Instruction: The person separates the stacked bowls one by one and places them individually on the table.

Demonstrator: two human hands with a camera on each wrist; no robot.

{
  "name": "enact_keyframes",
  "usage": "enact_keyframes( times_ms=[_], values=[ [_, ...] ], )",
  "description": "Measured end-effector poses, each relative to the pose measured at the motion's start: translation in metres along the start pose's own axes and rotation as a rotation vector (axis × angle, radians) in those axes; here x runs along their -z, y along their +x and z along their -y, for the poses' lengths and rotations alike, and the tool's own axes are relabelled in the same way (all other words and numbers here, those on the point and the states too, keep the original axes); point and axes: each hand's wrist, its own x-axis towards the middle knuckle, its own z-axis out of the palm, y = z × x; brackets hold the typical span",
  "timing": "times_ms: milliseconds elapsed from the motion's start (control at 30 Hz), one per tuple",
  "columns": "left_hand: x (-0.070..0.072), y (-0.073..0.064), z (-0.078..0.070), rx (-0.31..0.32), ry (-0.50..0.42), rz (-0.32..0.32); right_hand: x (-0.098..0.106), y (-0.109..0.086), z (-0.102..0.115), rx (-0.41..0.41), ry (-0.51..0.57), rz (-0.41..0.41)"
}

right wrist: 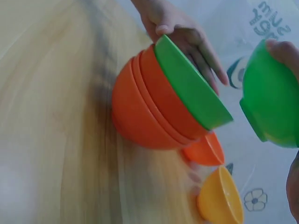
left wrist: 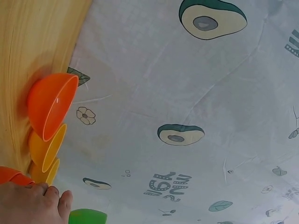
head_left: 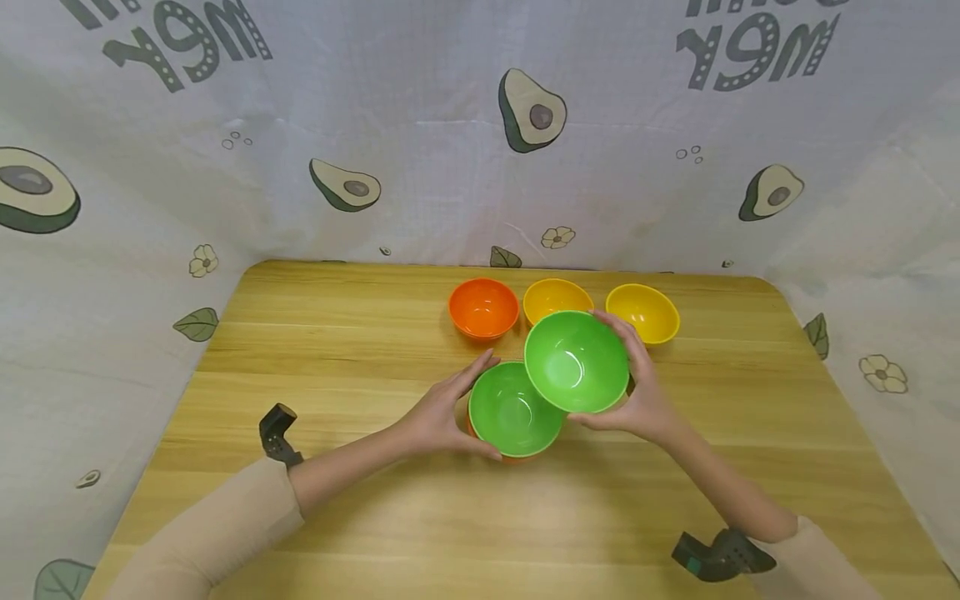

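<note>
My right hand (head_left: 637,400) pinches a light green bowl (head_left: 576,362) by its rim, thumb at the near side and fingers at the far side. Tilted and raised, this bowl overlaps the right edge of a stack in the head view. The stack has a second green bowl (head_left: 516,410) on top, nested in orange bowls (right wrist: 140,102) that stand on the table. My left hand (head_left: 448,412) spans the stack's left side, with its thumb near the front and its fingers around the back. In the right wrist view the left thumb is right at the green rim.
Behind the stack a single orange bowl (head_left: 483,309), a yellow-orange bowl (head_left: 551,298) and a yellow bowl (head_left: 651,315) stand in a row. The wooden table (head_left: 330,333) ends at a pale avocado-print cloth (head_left: 435,150) hanging at the back and sides.
</note>
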Motion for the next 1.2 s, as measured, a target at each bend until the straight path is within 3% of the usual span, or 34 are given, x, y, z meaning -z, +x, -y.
enact_keyframes(
  times_ms=[133, 333, 500, 800, 1000, 1200],
  values=[
    [0.0, 0.0, 0.0, -0.008, -0.008, -0.002, 0.011, 0.001, -0.001, 0.012, -0.005, -0.05],
    [0.0, 0.0, 0.001, -0.022, -0.023, -0.002, 0.023, -0.001, 0.017, -0.042, -0.086, -0.096],
    [0.0, -0.001, 0.002, -0.031, -0.019, -0.009, 0.033, -0.006, 0.005, -0.062, -0.115, -0.12],
    [-0.001, -0.001, 0.001, -0.011, -0.039, 0.001, 0.052, -0.017, -0.023, -0.083, 0.031, -0.25],
    [-0.001, -0.002, 0.0, 0.002, -0.035, -0.002, 0.075, -0.022, -0.035, -0.256, -0.152, -0.325],
    [0.0, -0.002, -0.001, 0.009, -0.018, 0.001, 0.096, -0.029, -0.051, -0.394, -0.231, -0.37]
  ],
)
